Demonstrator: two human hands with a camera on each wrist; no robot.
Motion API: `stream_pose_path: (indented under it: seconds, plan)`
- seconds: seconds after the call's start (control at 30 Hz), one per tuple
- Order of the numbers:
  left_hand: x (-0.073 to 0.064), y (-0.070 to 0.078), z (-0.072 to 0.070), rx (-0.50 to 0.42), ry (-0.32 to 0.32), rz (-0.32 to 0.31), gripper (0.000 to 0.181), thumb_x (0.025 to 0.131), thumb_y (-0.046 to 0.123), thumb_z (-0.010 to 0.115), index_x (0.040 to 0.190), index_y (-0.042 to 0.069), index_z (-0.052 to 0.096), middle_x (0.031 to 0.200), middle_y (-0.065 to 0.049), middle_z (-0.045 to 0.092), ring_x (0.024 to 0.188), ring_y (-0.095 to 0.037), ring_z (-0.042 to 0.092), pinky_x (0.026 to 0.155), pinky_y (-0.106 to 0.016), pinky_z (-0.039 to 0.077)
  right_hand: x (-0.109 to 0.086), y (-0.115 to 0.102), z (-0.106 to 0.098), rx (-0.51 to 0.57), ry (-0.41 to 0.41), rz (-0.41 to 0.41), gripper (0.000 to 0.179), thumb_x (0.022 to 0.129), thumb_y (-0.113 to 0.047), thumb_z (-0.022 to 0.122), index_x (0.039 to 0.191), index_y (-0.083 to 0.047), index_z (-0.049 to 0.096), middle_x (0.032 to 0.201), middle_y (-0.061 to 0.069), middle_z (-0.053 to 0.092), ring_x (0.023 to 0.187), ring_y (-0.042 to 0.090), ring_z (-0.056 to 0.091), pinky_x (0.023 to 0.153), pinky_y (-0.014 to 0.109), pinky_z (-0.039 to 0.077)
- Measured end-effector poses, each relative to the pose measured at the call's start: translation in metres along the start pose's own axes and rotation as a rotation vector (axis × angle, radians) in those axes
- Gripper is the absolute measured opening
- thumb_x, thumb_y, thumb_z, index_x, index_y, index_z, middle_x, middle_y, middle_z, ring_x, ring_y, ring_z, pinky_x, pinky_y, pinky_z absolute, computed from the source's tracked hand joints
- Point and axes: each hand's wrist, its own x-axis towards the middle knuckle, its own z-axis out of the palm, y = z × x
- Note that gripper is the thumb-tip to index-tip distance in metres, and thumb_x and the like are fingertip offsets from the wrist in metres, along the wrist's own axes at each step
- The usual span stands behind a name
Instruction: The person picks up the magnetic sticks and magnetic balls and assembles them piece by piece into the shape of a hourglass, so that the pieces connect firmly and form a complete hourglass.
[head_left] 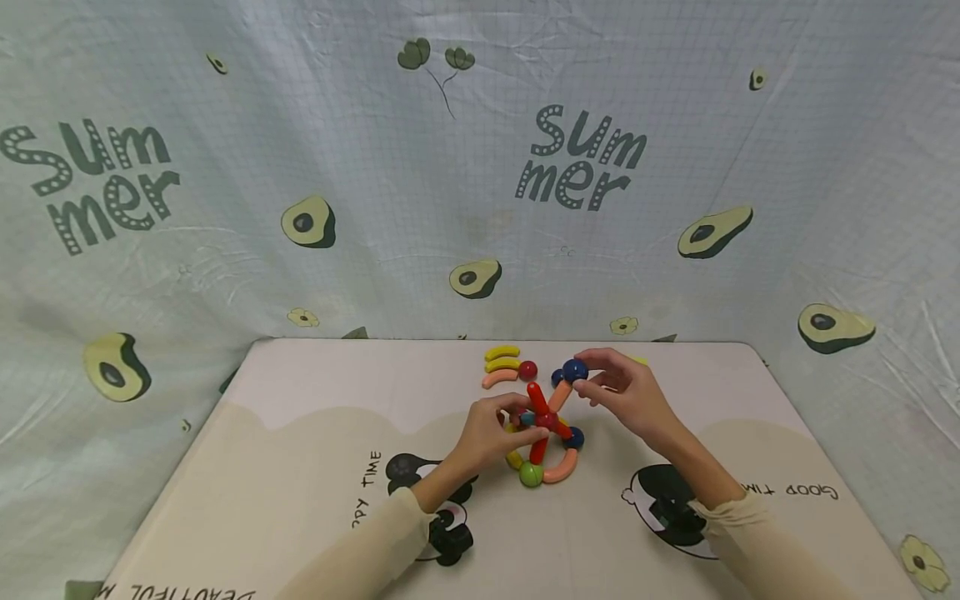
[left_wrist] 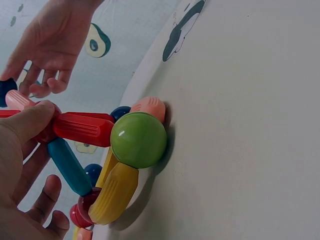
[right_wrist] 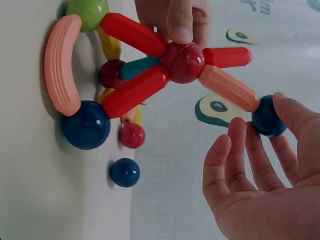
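- Currently I see the left hand (head_left: 487, 429) pinching the hub (right_wrist: 184, 62), a red ball at the middle of the frame (head_left: 538, 454), with the thumb laid across it.
- On my other side, the right hand (head_left: 622, 392) pinches a blue ball (right_wrist: 268, 116) between thumb and fingertips, the remaining fingers spread loosely below it in the right wrist view.
- That ball touches the outer end of a peach rod (right_wrist: 230, 89), whose inner end meets the hub; a red rod (right_wrist: 228, 57) juts up from the hub beside it.
- Below the hub I make out three legs: two red ones, ending at a green ball (left_wrist: 138, 140) and a second blue ball (right_wrist: 86, 125), and a teal leg (left_wrist: 70, 165) ending at a dark red ball (right_wrist: 111, 74).
- Around the base, a peach arc (right_wrist: 61, 65) links green to blue, and a yellow arc (left_wrist: 117, 195) links green to dark red; another yellow piece shows behind.
- The frame stands on the table (head_left: 300, 500), between the two hands.
- Beyond it I have loose parts: two yellow bars (head_left: 502, 359), a peach bar (head_left: 500, 378) nearer the person, a red ball (head_left: 528, 370) just beside them, and a blue ball (head_left: 557, 377) farther right.
- Behind the table hangs a pale cloth (head_left: 420, 167) printed with avocados.
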Motion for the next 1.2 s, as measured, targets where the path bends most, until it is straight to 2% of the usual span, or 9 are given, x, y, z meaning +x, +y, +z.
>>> stream_pose_path:
  seconds: [0.27, 0.5, 0.6, 0.73, 0.9, 1.2]
  plan:
    - [-0.001, -0.001, 0.0, -0.005, 0.002, -0.002, 0.031, 0.088, 0.021, 0.084, 0.113, 0.006, 0.074, 0.087, -0.014, 0.068, 0.081, -0.028, 0.057, 0.066, -0.025, 0.044, -0.002, 0.001, 0.006, 0.088, 0.006, 0.013, 0.043, 0.099, -0.013, 0.07, 0.139, -0.004, 0.056, 0.122, 0.017, 0.068, 0.093, 0.041, 0.069, 0.077, 0.031, 0.059]
    - [-0.001, -0.001, 0.0, -0.003, 0.001, -0.014, 0.032, 0.087, 0.02, 0.084, 0.114, 0.005, 0.075, 0.086, -0.015, 0.067, 0.081, -0.028, 0.058, 0.066, -0.023, 0.044, -0.007, 0.005, 0.021, 0.169, 0.025, 0.069, 0.043, 0.099, -0.013, 0.07, 0.138, -0.003, 0.054, 0.111, 0.021, 0.072, 0.091, 0.032, 0.07, 0.081, 0.03, 0.059]
    - [-0.001, -0.002, 0.0, -0.005, 0.001, -0.005, 0.031, 0.087, 0.02, 0.084, 0.113, 0.005, 0.074, 0.085, -0.015, 0.066, 0.081, -0.028, 0.057, 0.066, -0.023, 0.042, -0.009, 0.006, 0.026, 0.186, 0.038, 0.084, 0.041, 0.099, -0.014, 0.07, 0.136, -0.003, 0.056, 0.111, 0.021, 0.072, 0.091, 0.034, 0.07, 0.083, 0.029, 0.058]
    - [-0.001, -0.003, 0.001, -0.007, 0.0, 0.002, 0.031, 0.087, 0.021, 0.084, 0.112, 0.006, 0.074, 0.084, -0.016, 0.065, 0.081, -0.029, 0.057, 0.066, -0.024, 0.042, -0.012, 0.012, 0.031, 0.172, 0.015, 0.101, 0.042, 0.1, -0.016, 0.069, 0.137, 0.001, 0.058, 0.116, 0.02, 0.072, 0.097, 0.037, 0.069, 0.084, 0.028, 0.057]
    - [-0.001, -0.001, 0.0, 0.001, 0.006, 0.012, 0.031, 0.087, 0.021, 0.085, 0.113, 0.007, 0.075, 0.088, -0.013, 0.069, 0.082, -0.028, 0.058, 0.067, -0.025, 0.044, -0.013, 0.016, 0.04, 0.084, -0.008, 0.108, 0.04, 0.097, -0.02, 0.073, 0.131, 0.0, 0.065, 0.115, 0.013, 0.072, 0.105, 0.027, 0.07, 0.085, 0.029, 0.058]
    - [-0.002, 0.002, 0.0, 0.003, 0.042, -0.029, 0.032, 0.085, 0.024, 0.087, 0.111, 0.009, 0.077, 0.095, -0.012, 0.074, 0.085, -0.027, 0.06, 0.07, -0.025, 0.046, -0.013, 0.017, 0.044, 0.008, -0.078, 0.138, 0.033, 0.097, -0.021, 0.073, 0.124, -0.002, 0.069, 0.109, 0.014, 0.073, 0.096, 0.026, 0.069, 0.081, 0.027, 0.056]
